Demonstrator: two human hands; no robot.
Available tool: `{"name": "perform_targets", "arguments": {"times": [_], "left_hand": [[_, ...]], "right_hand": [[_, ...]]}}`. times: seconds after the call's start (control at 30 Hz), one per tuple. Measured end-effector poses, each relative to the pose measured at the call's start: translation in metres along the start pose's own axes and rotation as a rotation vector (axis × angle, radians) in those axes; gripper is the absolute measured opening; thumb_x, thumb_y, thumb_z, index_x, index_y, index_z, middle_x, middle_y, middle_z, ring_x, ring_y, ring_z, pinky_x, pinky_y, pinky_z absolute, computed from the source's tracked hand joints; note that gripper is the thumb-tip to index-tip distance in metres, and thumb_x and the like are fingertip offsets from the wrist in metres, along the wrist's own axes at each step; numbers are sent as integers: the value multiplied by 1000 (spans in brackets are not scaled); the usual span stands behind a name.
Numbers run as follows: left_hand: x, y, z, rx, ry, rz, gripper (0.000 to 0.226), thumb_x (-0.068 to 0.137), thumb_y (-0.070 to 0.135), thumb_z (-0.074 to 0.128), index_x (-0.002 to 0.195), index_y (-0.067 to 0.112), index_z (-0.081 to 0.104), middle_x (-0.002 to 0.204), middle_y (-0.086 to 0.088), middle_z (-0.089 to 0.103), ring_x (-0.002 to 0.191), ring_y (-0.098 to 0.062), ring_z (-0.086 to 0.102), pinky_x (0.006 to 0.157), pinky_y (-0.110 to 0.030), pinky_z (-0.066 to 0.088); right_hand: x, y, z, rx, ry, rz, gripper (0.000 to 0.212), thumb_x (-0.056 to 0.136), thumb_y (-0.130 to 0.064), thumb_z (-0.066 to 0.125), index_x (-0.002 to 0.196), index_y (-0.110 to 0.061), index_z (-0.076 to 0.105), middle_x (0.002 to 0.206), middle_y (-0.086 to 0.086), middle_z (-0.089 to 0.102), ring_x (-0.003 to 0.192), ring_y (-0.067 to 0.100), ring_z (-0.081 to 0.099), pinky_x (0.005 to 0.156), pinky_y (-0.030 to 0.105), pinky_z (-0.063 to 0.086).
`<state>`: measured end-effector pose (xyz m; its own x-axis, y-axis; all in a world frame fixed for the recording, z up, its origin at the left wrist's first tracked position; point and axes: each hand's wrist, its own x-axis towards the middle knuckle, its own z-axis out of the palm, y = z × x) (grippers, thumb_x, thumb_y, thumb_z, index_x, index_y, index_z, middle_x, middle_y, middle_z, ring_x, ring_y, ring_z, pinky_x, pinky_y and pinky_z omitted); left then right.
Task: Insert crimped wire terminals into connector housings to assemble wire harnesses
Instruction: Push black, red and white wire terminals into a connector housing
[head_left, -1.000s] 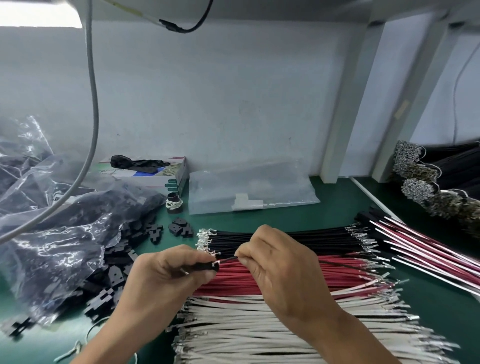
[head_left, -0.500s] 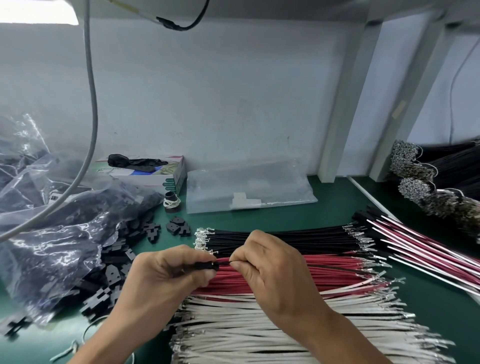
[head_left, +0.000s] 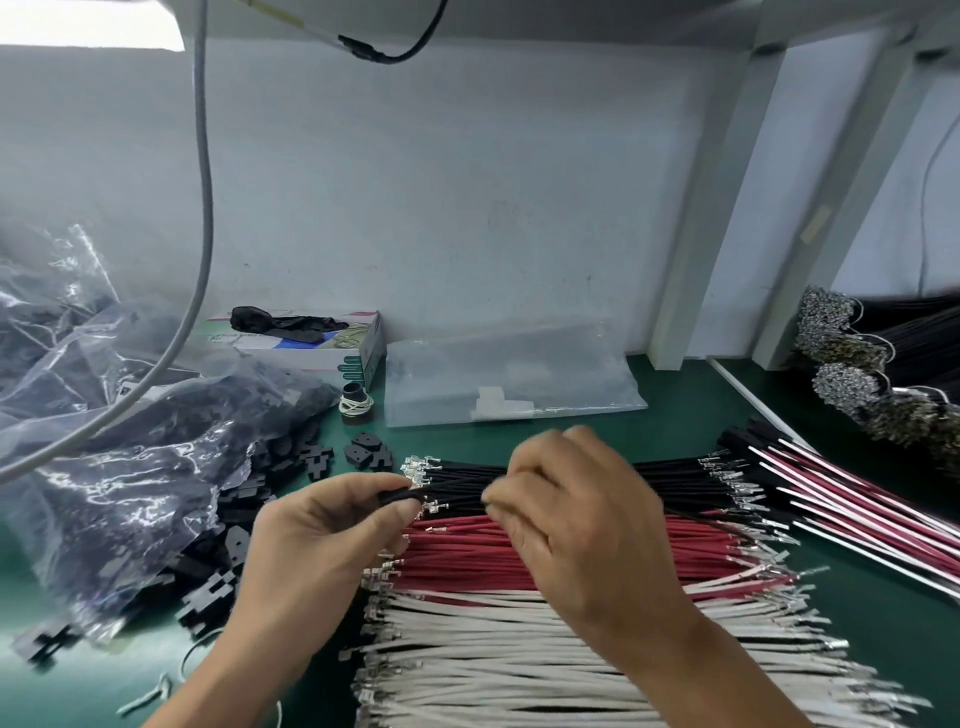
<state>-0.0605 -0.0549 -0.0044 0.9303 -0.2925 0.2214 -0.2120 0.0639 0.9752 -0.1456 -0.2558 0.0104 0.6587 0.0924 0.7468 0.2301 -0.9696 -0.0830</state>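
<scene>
Head view: left hand (head_left: 332, 540) pinching black housing (head_left: 400, 497); right hand (head_left: 576, 525) curled, blurred.

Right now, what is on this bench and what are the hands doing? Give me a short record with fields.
Left hand: pinches a black connector housing
Right hand: fingers curled, blurred, at the black wires
Wire rows: black at the back, red wires in the middle, white wires nearest
Left side: plastic bag of black housings
Surface: green mat
</scene>
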Motion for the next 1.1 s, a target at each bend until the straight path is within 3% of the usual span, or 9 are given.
{"name": "perform_targets", "arguments": {"times": [0.1, 0.2, 0.4, 0.5, 0.6, 0.8, 0.97, 1.1], "left_hand": [[1, 0, 1, -28, 6, -31, 21, 68, 15, 84, 88, 20, 83, 73, -14, 76, 55, -15, 67, 51, -15, 51], [2, 0, 0, -52, 14, -57, 23, 66, 17, 85, 89, 19, 84, 75, -16, 76, 57, -18, 68, 53, -18, 54], [5, 0, -6, -63, 43, -72, 28, 62, 26, 86, 89, 19, 83, 75, -18, 75, 57, -17, 67, 51, -20, 54], [7, 3, -10, -79, 65, -58, 30, 63, 27, 84, 92, 23, 83, 77, -20, 75, 59, -20, 67, 51, -22, 55], [8, 6, -13, -140, 39, -76, 35, 63, 26, 82, 98, 23, 83, 87, -19, 77, 62, -22, 68, 52, -25, 57], [7, 3, -11, -220, -16, -151, 34, 66, 22, 84, 98, 11, 82, 93, -25, 76, 63, -23, 68, 53, -27, 57], [7, 2, -10, -293, -107, -182, 71, 47, 43, 101, 102, 4, 80, 93, -29, 74, 63, -24, 67, 56, -27, 57], [8, 1, -11, -332, -145, -203, 74, 47, 45, 102, 102, 1, 79, 92, -30, 73, 63, -24, 67, 57, -28, 58]], "right_hand": [[-10, -9, 10, 28, -255, -4, 5, 89, -34, 71, 92, -31, 74, 87, -16, 58, 80, 9, 49, 64, 31, 50], [-11, -12, 21, 58, -355, 74, 11, 89, -38, 70, 98, -33, 75, 90, -17, 59, 85, 7, 50, 73, 30, 50], [-10, -9, 14, 169, -325, 211, 4, 87, -27, 73, 84, -30, 74, 85, -19, 60, 83, -1, 52, 71, 16, 44], [-7, -3, 6, 281, -259, 252, 12, 92, -19, 70, 96, -30, 74, 91, -18, 60, 86, 1, 59, 75, 16, 48], [-5, -1, 0, 299, -194, 261, 24, 99, -13, 62, 113, -29, 73, 93, -17, 52, 79, 4, 56, 70, 12, 45], [-3, -5, -4, 262, -69, 306, 4, 93, -29, 71, 94, -32, 74, 87, -18, 55, 73, 4, 58, 61, 16, 47], [-3, -11, -3, 244, -86, 277, 12, 96, -36, 61, 90, -34, 71, 85, -19, 53, 70, 1, 55, 59, 16, 45], [-2, -11, -4, 238, -112, 267, 15, 97, -37, 57, 89, -33, 69, 85, -18, 53, 70, 1, 54, 59, 20, 46]]}}
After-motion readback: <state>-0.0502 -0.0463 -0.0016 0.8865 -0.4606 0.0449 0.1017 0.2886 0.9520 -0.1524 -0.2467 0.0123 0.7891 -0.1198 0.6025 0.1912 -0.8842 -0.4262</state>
